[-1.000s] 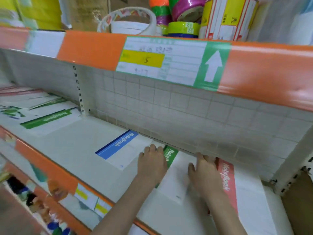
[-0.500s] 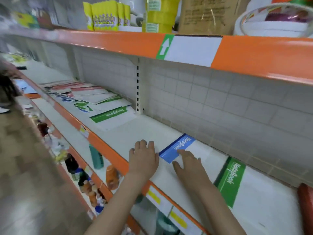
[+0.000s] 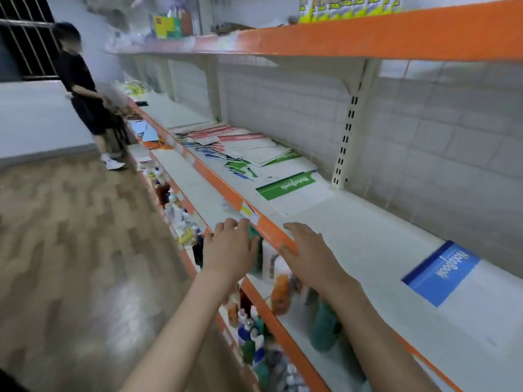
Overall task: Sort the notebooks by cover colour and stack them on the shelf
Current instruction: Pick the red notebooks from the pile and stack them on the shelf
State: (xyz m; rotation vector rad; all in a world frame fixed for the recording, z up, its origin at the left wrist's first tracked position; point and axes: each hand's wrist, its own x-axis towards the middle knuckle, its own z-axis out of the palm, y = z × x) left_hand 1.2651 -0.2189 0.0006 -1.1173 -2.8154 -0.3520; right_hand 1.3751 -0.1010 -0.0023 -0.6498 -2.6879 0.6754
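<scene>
Blue-cover notebook (image 3: 441,274) lies alone at the right of the shelf (image 3: 365,239) and one green-cover notebook (image 3: 294,190) sits apart toward the middle, so sorting looks barely started: the mixed pile (image 3: 240,149) of red, green and blue covers further left is still jumbled, too overlapped to count. Counted: 1 blue and 1 green laid out singly, 1 unsorted pile, no red stack in view. Left hand (image 3: 230,247) and right hand (image 3: 308,250) both hover at the shelf's orange front edge, fingers loosely spread, holding nothing, well apart from any notebook.
</scene>
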